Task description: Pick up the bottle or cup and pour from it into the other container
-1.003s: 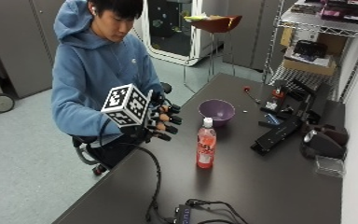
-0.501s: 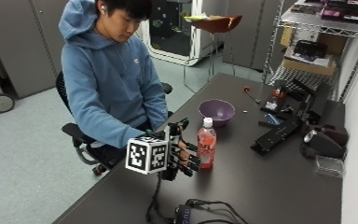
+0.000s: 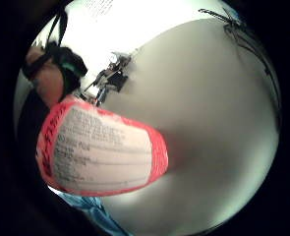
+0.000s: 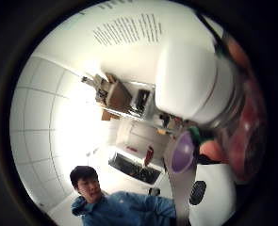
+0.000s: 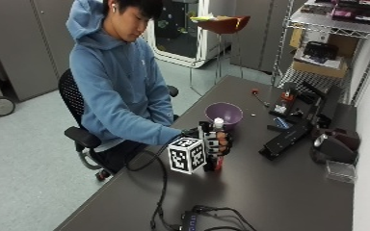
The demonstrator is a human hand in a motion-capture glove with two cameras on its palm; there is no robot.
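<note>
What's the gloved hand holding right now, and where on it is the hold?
The right hand grips the red drink bottle around its labelled body, below the white cap; the bottle stands upright at the table.

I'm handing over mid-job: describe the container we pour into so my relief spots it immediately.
Start from the dark table beside the seated person. Near its edge on that person's side, the gloved right hand grips a red-labelled bottle with a white cap. Just behind the bottle stands the purple bowl: the only round, open, purple thing there, while the clutter further across the table is mostly black equipment.
</note>
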